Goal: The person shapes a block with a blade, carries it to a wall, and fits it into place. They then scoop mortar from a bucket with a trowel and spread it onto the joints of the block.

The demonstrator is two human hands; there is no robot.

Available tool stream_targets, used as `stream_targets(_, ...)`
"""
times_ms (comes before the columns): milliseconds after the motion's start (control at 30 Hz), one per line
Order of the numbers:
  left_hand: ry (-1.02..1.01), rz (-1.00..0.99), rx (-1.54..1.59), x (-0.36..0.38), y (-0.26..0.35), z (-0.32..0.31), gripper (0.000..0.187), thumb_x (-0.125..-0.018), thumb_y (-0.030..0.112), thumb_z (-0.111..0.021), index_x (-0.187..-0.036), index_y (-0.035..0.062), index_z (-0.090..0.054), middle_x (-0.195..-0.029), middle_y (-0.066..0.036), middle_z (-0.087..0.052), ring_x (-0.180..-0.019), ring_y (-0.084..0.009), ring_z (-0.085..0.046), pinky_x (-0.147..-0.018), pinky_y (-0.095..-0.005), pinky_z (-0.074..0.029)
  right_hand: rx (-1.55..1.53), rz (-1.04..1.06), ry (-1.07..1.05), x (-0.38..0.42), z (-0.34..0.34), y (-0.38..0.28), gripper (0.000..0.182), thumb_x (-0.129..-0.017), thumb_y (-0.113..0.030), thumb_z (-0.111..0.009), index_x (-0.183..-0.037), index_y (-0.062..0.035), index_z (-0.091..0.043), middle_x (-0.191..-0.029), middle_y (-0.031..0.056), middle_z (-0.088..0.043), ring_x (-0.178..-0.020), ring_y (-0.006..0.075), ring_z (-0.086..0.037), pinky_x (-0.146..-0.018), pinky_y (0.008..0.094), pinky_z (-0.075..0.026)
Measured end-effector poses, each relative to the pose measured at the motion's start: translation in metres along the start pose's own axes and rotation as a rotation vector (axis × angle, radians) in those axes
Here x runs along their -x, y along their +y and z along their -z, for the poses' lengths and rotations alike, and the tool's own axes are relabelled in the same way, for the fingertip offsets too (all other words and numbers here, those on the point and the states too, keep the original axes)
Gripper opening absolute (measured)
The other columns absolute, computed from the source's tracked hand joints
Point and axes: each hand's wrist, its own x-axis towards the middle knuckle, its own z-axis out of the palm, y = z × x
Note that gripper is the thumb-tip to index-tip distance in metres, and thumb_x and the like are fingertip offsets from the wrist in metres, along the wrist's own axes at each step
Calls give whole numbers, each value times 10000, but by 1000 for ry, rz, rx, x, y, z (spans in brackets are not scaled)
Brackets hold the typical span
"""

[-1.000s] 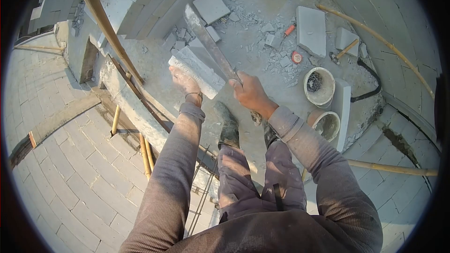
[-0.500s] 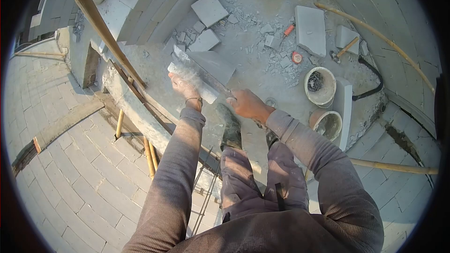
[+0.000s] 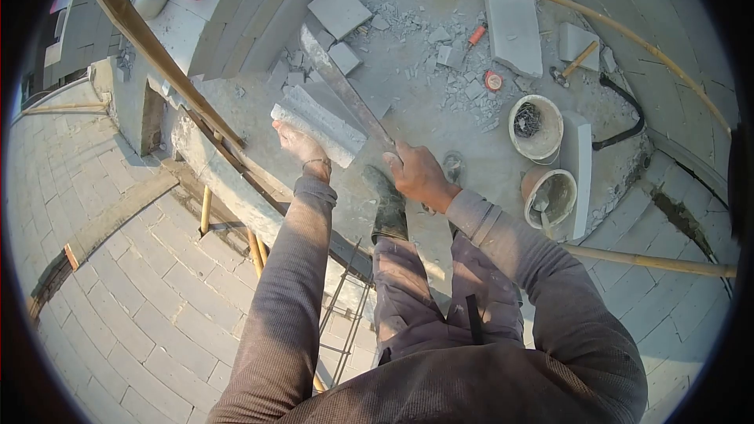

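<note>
My left hand (image 3: 300, 145) is closed on a short slab of light grey block (image 3: 318, 124), gripping its near left side. The slab is tilted, and its upper face looks rough and grooved. In my right hand (image 3: 420, 177) is the handle end of a long flat blade (image 3: 345, 88), like a machete. The blade points up and left, just beyond the slab and apart from it. Most of the handle is hidden in my fist. Below the blade, a flat grey block piece (image 3: 330, 96) lies on the floor, partly covered from view.
Broken block pieces (image 3: 339, 9) and rubble lie ahead. To the right are a large block (image 3: 514, 35), a tape measure (image 3: 492, 81), a hammer (image 3: 577, 60), a bucket of nails (image 3: 550, 135) and another bucket (image 3: 560, 196). A wooden pole (image 3: 149, 43) slants at left.
The blade has swung up and away from the slab, where it was scraping across amid dust. The dust has cleared, and the slab's rough face shows.
</note>
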Motion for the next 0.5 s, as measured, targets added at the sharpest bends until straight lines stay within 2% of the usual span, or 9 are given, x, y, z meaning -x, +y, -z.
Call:
stream_targets(33, 54, -4, -91, -1, 0, -3, 663, -1105, 570, -333, -1404, 16, -541, -1321, -128, -628, -1146, -264, -637, -981, -399, -537, 3, -3, 6, 4, -4, 8, 344, -1011, -299, -577, -1046, 40, -618, -793, 318, -664, -808, 509, -673, -762, 583, -521)
stream_targets(100, 0, 8, -10, 3, 6, -6, 683, -1100, 583, -328, -1404, 9, -539, -1327, -132, -627, -1151, -272, -637, -992, -401, -531, 169, 35, -170, 4, 0, 14, 340, -1007, -304, -583, -1053, 30, -623, -761, 316, -652, -785, 508, -670, -746, 575, -521)
stream_targets(133, -38, 20, 57, 6, 10, -3, 703, -1096, 596, -323, -1403, 1, -538, -1333, -136, -625, -1156, -279, -638, -1004, -404, -524, 166, 35, -173, 4, 3, 12, 340, -1007, -304, -583, -1053, 30, -623, -761, 316, -652, -785, 508, -670, -746, 575, -521)
stream_targets(200, -22, -3, 6, 7, 9, -3, 709, -1093, 603, -322, -1403, 3, -540, -1326, -134, -627, -1149, -280, -640, -1008, -405, -521, 16, 36, -81, 5, 7, 10, 345, -1002, -308, -593, -1048, 32, -622, -739, 316, -645, -776, 507, -670, -738, 573, -521)
stream_targets(267, -3, -27, -42, 1, 3, -4, 715, -1091, 610, -321, -1404, 6, -542, -1320, -132, -629, -1142, -282, -642, -1013, -406, -518, 1, 51, -57, 9, -9, 24, 347, -999, -310, -600, -1045, 33, -623, -736, 316, -644, -780, 509, -670, -738, 573, -520)
stream_targets(333, 119, -45, -308, -17, -11, 2, 713, -1089, 612, -324, -1407, 15, -547, -1308, -128, -632, -1134, -282, -645, -1008, -402, -520, -10, 66, -29, 13, -15, 33, 349, -996, -311, -607, -1042, 34, -623, -733, 316, -642, -785, 511, -669, -739, 574, -520)
stream_targets(367, 112, -47, -309, -16, -13, 1, 713, -1089, 612, -324, -1407, 15, -547, -1308, -128, -632, -1134, -282, -645, -1008, -402, -520, 22, 53, -96, 10, -12, 36, 351, -994, -310, -612, -1042, 38, -619, -737, 307, -651, -780, 513, -670, -738, 574, -520)
stream_targets(433, -63, -10, 82, -2, 3, -3, 708, -1085, 613, -335, -1410, 22, -549, -1301, -122, -634, -1132, -281, -644, -1006, -397, -518, 47, 52, -169, 5, -5, 29, 353, -992, -308, -616, -1042, 41, -615, -740, 299, -659, -775, 516, -670, -736, 575, -521)
stream_targets(500, -26, -9, 4, 6, 8, -4, 709, -1085, 612, -332, -1415, 22, -546, -1306, -122, -634, -1138, -287, -644, -1007, -400, -521, -51, 21, -31, 10, 1, 16, 354, -992, -303, -612, -1053, 46, -614, -778, 287, -679, -766, 515, -677, -742, 570, -528)
